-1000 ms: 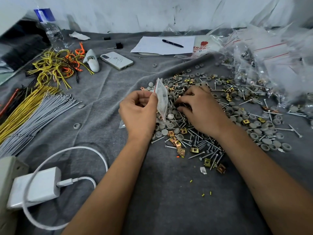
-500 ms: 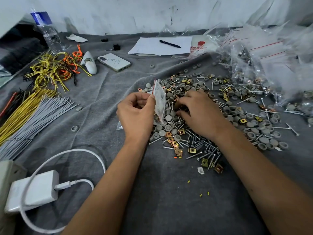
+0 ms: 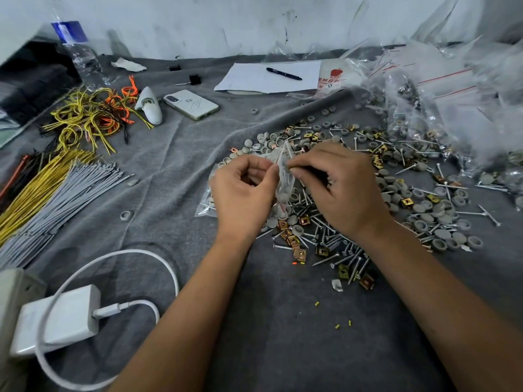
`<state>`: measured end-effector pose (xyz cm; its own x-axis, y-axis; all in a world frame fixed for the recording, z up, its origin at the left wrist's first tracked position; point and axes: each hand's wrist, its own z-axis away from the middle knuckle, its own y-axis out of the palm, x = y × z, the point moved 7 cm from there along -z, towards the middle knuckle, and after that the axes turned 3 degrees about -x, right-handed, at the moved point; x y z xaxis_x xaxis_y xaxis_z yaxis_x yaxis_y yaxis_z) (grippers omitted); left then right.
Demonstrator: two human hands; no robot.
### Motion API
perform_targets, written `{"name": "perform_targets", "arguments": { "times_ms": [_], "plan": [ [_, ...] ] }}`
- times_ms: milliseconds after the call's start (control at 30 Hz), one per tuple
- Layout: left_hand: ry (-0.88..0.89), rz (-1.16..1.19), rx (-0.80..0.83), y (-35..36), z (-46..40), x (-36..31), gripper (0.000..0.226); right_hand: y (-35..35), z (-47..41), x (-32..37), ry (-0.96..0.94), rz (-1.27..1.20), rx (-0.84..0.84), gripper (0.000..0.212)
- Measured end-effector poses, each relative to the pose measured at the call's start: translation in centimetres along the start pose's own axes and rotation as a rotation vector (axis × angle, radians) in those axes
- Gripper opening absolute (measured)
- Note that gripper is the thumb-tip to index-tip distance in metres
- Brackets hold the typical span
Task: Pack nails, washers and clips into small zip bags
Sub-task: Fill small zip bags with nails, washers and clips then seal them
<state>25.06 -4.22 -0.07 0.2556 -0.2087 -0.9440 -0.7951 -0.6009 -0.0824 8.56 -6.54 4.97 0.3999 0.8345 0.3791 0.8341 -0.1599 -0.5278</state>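
Both your left hand (image 3: 245, 193) and right hand (image 3: 338, 188) pinch the small clear plastic zip bag (image 3: 284, 171), grey washers inside, above the wrinkled grey cloth (image 3: 283, 335).

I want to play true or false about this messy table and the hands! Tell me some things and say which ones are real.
1. The left hand holds a small zip bag. True.
2. The pen lies on the phone. False: it lies on the white paper; the phone is apart from it.
3. The right hand is at the bag's mouth. True.
4. The charger cable is black. False: it is white.
5. The bundle of grey wires lies right of the nails. False: left.
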Motion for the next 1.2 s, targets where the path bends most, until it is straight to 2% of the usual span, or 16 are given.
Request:
{"name": "perform_targets", "arguments": {
  "times_ms": [200,400,467,533,667,733,800,867,1000,1067,1133,1200],
  "plan": [
    [0.019,0.013,0.012,0.1,0.0,-0.3,0.013,1.4,0.4,-0.2,-0.029,0.093,0.153,0.018],
    [0.033,0.026,-0.006,-0.1,0.2,-0.5,0.011,1.6,0.6,-0.2,-0.022,0.082,0.162,0.031],
    [0.046,0.024,-0.027,-0.2,0.1,-0.7,0.012,1.2,0.5,-0.4,0.041,0.001,0.127,0.026],
    [0.059,0.022,-0.047,-0.3,0.1,-0.8,0.014,1.0,0.4,-0.1,0.037,-0.048,0.120,0.012],
    [0.049,0.064,-0.102,-0.8,0.0,-0.8,0.014,2.2,0.9,0.4,-0.010,-0.042,0.283,0.034],
    [0.027,0.090,-0.129,-1.0,-0.1,-0.7,0.013,2.7,1.1,0.6,-0.013,-0.044,0.321,0.028],
    [0.011,0.115,-0.158,-1.4,-0.2,-0.5,0.013,2.1,0.8,0.5,0.001,-0.040,0.222,0.017],
    [0.012,0.130,-0.216,-2.0,-0.2,-0.5,0.014,1.1,0.4,-0.2,0.098,-0.083,0.081,0.016],
    [0.051,0.116,-0.377,-3.6,0.0,-1.0,0.012,-0.4,0.3,-2.1,0.418,-0.541,-0.104,0.011],
    [0.054,0.102,-0.413,-3.9,0.1,-1.0,0.009,-0.7,0.3,-2.4,0.483,-0.643,-0.134,0.016],
    [0.014,0.088,-0.369,-3.6,-0.1,-0.4,0.015,-1.1,0.2,-2.3,0.495,-0.724,-0.169,0.019],
    [-0.043,0.076,-0.250,-2.7,-0.3,0.0,0.024,-1.7,-0.1,-2.3,0.472,-0.773,-0.208,0.014]
  ]
}}
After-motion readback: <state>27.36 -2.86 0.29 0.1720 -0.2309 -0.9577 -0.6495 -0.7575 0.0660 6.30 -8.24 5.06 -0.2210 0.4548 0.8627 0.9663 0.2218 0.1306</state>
